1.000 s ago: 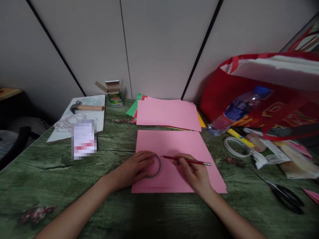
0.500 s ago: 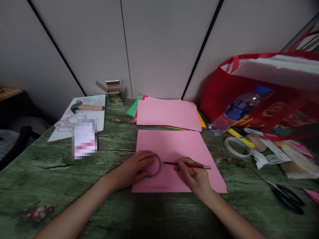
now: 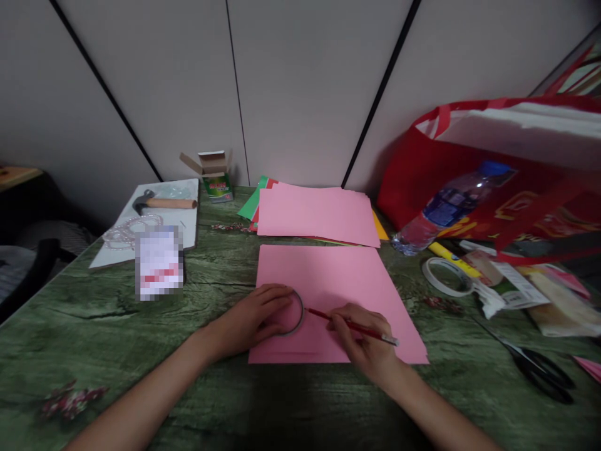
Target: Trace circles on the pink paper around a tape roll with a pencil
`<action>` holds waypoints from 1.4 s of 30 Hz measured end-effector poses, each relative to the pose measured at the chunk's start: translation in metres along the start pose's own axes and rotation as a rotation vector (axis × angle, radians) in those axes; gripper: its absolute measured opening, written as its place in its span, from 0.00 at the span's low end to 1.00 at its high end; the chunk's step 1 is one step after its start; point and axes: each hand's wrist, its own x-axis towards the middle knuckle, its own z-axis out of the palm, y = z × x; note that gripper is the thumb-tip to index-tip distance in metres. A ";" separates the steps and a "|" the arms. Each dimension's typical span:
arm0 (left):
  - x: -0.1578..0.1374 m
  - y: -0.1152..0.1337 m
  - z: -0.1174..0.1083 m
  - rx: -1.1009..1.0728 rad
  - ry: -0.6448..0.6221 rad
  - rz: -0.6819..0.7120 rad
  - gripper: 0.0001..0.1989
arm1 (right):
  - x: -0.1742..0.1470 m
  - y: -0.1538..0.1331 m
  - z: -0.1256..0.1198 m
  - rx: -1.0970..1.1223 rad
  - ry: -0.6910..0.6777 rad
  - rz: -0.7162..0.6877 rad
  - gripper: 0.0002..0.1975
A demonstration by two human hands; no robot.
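A sheet of pink paper [image 3: 328,269] lies flat on the table in front of me, apparently with more beneath it. Over its left edge, my left hand [image 3: 263,313] presses a thin grey ring [image 3: 302,318] down with its fingers; the hand covers the ring's left side. In my right hand [image 3: 369,338] is a red pencil [image 3: 318,314], pinched between thumb and fingers. The pencil slants down to the left, with its tip at the outer right edge of the ring. Any mark on the paper is too fine to make out.
Behind lies a stack of coloured paper [image 3: 319,213]. To the right are scissors [image 3: 535,363], a tape roll [image 3: 448,277], a plastic bottle [image 3: 446,207] and a red bag [image 3: 404,163]. On the left are a hammer [image 3: 169,203], a blurred-out device [image 3: 159,262] and a small box [image 3: 218,186].
The pencil's rear end has swung down toward me, and my right hand has shifted slightly with it. My left hand and the ring have stayed in place.
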 end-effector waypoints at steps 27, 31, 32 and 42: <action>0.000 0.000 0.001 -0.002 0.004 -0.006 0.25 | -0.004 -0.010 0.003 -0.058 -0.052 -0.152 0.10; 0.001 0.001 0.000 0.003 -0.007 -0.004 0.26 | -0.003 -0.015 0.003 -0.044 -0.067 -0.171 0.10; 0.001 0.002 -0.001 0.001 -0.007 -0.002 0.26 | -0.002 -0.016 0.002 -0.033 -0.079 -0.169 0.10; -0.001 -0.004 0.002 -0.027 0.020 0.022 0.27 | -0.004 -0.016 0.007 0.021 -0.148 -0.201 0.11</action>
